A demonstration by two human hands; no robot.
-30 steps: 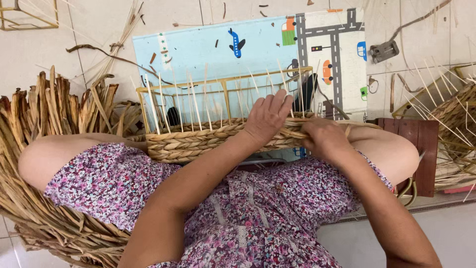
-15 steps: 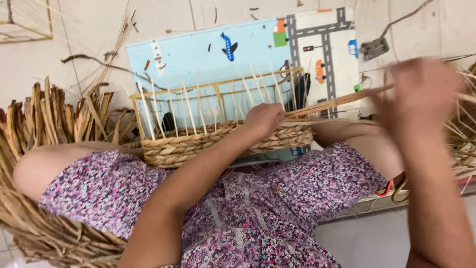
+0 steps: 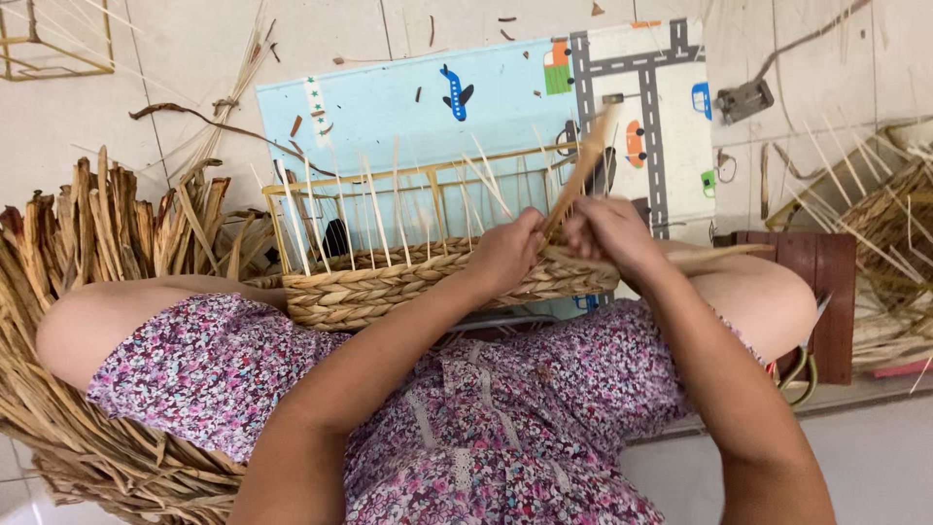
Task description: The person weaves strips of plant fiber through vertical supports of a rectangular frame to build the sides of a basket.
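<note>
A half-woven basket (image 3: 389,282) rests on my lap, its braided straw wall low and thin upright stakes standing on a yellow wire frame (image 3: 408,180). My left hand (image 3: 510,255) presses on the rim at the basket's right end, fingers closed on the weave. My right hand (image 3: 607,233) sits right beside it, pinching a flat tan straw strand (image 3: 581,175) that slants up and away over the frame. Another strand (image 3: 719,255) runs right from under that hand across my knee.
A large bundle of dried straw (image 3: 107,243) lies at my left. A pale blue play mat (image 3: 486,97) with road prints covers the tiled floor ahead. A dark wooden stool (image 3: 826,282), scissors (image 3: 802,374) and more woven pieces (image 3: 894,233) are at right.
My right hand, which had swung out to the right pulling a strand, has come back to the basket rim beside my left hand. The strand now points upward.
</note>
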